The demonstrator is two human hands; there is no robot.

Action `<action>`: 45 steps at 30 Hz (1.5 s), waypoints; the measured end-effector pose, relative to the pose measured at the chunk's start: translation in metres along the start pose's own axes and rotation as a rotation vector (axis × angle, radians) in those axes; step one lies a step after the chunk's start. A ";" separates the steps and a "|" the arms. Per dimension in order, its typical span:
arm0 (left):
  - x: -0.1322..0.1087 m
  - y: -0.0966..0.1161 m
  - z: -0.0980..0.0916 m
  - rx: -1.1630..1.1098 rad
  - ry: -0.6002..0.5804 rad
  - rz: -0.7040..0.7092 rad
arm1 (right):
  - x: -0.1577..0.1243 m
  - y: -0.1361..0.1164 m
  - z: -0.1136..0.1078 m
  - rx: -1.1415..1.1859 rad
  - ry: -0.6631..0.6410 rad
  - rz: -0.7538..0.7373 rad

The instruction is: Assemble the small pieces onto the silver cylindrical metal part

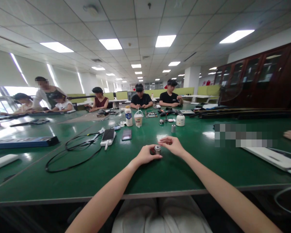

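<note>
While the left hand (145, 154) grips a short silver metal cylinder (157, 149) over the glossy green table (102, 181), the right hand (173, 146) curves close by.
Left of that silver cylinder lies a looped black cable (59, 171); right fingers bend, narrowly parted, contact unclear; beyond it, rightward, stands a plain grey metal cylinder (173, 128).
</note>
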State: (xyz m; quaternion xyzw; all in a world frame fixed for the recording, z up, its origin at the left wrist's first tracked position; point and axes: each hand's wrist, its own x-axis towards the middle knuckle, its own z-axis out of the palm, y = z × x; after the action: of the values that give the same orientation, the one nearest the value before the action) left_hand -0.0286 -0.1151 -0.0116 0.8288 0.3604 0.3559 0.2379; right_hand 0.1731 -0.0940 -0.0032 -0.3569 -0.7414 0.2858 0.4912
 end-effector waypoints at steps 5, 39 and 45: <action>-0.001 0.000 -0.001 0.019 0.001 0.017 | -0.004 -0.017 0.013 -0.041 0.008 -0.053; -0.002 0.007 -0.002 0.108 0.000 0.019 | 0.000 -0.006 0.014 0.020 0.078 -0.041; -0.002 0.009 -0.004 0.116 -0.009 0.008 | 0.013 0.026 -0.013 -0.017 0.225 0.028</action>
State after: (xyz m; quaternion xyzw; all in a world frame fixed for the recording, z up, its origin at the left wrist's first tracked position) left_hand -0.0286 -0.1219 -0.0044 0.8440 0.3763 0.3317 0.1896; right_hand 0.1886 -0.0672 -0.0119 -0.4014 -0.6788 0.2444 0.5642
